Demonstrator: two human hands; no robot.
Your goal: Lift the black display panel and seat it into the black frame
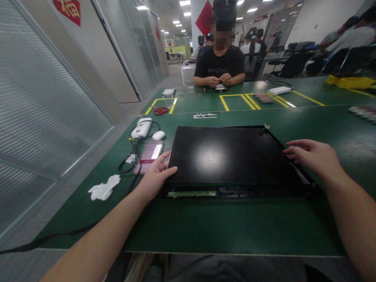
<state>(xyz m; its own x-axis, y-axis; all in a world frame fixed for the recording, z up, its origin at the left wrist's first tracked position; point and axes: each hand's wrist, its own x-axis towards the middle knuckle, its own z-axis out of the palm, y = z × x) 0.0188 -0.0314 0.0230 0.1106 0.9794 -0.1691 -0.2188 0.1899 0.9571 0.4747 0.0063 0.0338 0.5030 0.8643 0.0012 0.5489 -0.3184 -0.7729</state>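
A dark, glossy LCD screen panel [232, 154] lies over a black frame [304, 174] on the green table in front of me. The panel sits askew, so the frame shows along its right and far right sides. A green circuit strip [192, 194] runs along the near edge. My left hand [157, 172] holds the panel's left edge, thumb on top and fingers at the side. At the right edge is my right hand [311, 154], fingers loosely curved and apart, their tips by the panel and frame; whether they touch is unclear.
Left of the panel are a phone [149, 154], a white power bank [141, 128] with cables, a white earbud case [158, 135] and crumpled tissue [104, 188]. Beyond lie red-handled scissors [160, 111] and a strip of small metal parts [205, 116]. A person [220, 62] works opposite.
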